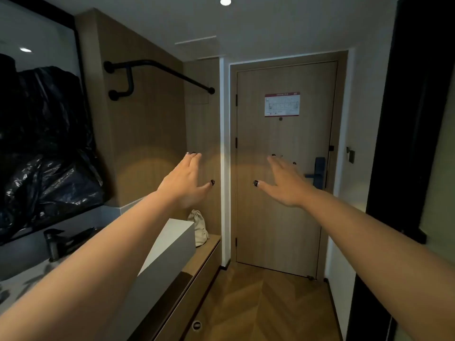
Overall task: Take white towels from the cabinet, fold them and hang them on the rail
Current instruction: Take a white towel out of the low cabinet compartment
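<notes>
Both my arms stretch forward at chest height in a narrow hotel entry. My left hand (186, 179) is open, palm down, fingers together and thumb out, holding nothing. My right hand (285, 183) is open the same way, empty, in front of the room door. A black metal rail (162, 70) is fixed high on the wooden wall panel at upper left, bare, well above and left of my left hand. A low wooden cabinet (197, 274) with drawers runs along the left wall below my left arm. No white towel is in view.
The wooden room door (283, 193) with a blue handle (317, 174) closes the corridor ahead. A white counter block (172, 244) and a cloth bag (198, 227) sit on the cabinet. A mirror covered with black plastic (44, 143) and a black tap (55, 242) are at left. A dark frame (406, 119) stands at right.
</notes>
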Motion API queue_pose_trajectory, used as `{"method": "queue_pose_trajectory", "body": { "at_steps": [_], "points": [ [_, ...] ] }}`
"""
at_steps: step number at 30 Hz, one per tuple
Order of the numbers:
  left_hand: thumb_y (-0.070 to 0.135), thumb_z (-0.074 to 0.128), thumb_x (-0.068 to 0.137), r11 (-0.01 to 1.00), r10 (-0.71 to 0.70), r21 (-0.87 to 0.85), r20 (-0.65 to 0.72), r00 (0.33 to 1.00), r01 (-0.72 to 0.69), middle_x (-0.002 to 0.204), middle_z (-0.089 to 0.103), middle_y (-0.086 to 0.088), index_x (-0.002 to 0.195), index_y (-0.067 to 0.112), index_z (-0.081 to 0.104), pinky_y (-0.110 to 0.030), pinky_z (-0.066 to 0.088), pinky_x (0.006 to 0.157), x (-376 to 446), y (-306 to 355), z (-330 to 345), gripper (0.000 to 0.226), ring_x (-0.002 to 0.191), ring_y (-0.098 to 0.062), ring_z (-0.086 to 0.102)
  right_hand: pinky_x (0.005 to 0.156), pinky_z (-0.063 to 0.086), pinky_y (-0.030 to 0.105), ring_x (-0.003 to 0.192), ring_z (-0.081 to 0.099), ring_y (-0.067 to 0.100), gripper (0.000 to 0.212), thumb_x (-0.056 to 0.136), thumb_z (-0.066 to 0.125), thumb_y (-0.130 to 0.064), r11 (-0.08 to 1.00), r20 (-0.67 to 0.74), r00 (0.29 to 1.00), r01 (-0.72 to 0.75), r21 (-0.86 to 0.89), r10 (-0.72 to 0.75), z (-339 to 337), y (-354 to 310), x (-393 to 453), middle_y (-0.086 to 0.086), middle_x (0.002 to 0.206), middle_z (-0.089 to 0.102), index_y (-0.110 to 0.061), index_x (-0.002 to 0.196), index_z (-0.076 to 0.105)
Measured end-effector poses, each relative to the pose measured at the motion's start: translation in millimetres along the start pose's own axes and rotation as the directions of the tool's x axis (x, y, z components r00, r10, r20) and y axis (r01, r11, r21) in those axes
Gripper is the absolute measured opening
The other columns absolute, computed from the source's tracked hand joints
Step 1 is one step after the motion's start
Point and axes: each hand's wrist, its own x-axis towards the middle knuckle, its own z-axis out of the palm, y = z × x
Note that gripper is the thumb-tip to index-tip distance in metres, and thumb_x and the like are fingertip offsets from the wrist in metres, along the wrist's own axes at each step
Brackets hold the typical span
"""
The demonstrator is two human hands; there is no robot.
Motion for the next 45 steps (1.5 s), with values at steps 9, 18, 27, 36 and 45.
{"method": "queue_pose_trajectory", "body": {
  "at_steps": [9, 18, 27, 36, 45],
  "points": [
    [0.052, 0.046, 0.097, 1.000, -0.009, -0.015, 0.038, 0.999, 0.010, 0.166, 0.001, -0.001, 0.156, 0.018, 0.005, -0.039, 0.017, 0.120, 12.3, -8.7, 40.5, 0.080, 0.152, -0.018, 0.001, 0.122, 0.008, 0.044, 0.151, 0.002, 0.022, 0.081, 0.097, 0.043, -0.055, 1.000, 0.009, 1.000, 0.021, 0.019, -0.021, 25.2, 30.8, 8.6, 0.007, 0.164, 0.006, -0.014, 0.156, 0.006],
    [0.051, 0.045, 0.098, 0.999, 0.033, -0.020, 0.085, 0.996, -0.032, 0.166, -0.001, 0.000, 0.157, 0.019, 0.003, -0.036, 0.017, 0.119, 62.9, -47.0, 103.9, 0.079, 0.152, -0.017, 0.001, 0.123, 0.008, 0.044, 0.150, -0.003, 0.017, 0.078, 0.098, 0.046, -0.049, 0.999, 0.064, 0.997, 0.035, 0.039, -0.037, 90.0, 42.7, 60.5, 0.000, 0.164, 0.002, -0.018, 0.156, 0.004],
    [0.054, 0.043, 0.097, 0.995, 0.093, -0.045, 0.116, 0.989, -0.088, 0.165, -0.006, 0.004, 0.157, 0.021, -0.002, -0.023, 0.003, 0.108, 141.0, -109.4, 177.2, 0.082, 0.150, -0.011, -0.004, 0.121, 0.001, 0.035, 0.150, -0.006, 0.012, 0.077, 0.099, 0.043, -0.050, 0.998, 0.128, 0.990, 0.052, 0.026, -0.055, 174.3, 60.1, 159.2, -0.005, 0.164, 0.001, -0.021, 0.156, 0.002],
    [0.051, 0.047, 0.097, 0.993, 0.080, -0.098, 0.219, 0.972, -0.060, 0.165, -0.002, 0.004, 0.157, 0.020, 0.001, -0.023, 0.002, 0.114, 187.5, -176.5, 267.5, 0.082, 0.147, -0.004, -0.008, 0.120, 0.001, 0.035, 0.150, -0.007, 0.013, 0.076, 0.098, 0.042, -0.052, 0.998, 0.261, 0.965, 0.002, 0.066, -0.019, 272.7, 79.2, 223.7, -0.006, 0.164, -0.001, -0.023, 0.156, 0.003],
    [0.049, 0.042, 0.100, 0.990, -0.011, -0.128, 0.310, 0.951, 0.054, 0.165, -0.003, 0.004, 0.157, 0.023, -0.002, -0.024, 0.005, 0.117, 222.2, -184.7, 356.8, 0.077, 0.147, -0.003, -0.009, 0.120, 0.001, 0.036, 0.150, -0.006, 0.012, 0.075, 0.098, 0.045, -0.051, 0.992, 0.378, 0.926, -0.022, 0.122, -0.026, 354.0, 133.9, 270.7, -0.008, 0.164, -0.001, -0.026, 0.156, 0.004]
  ]
}}
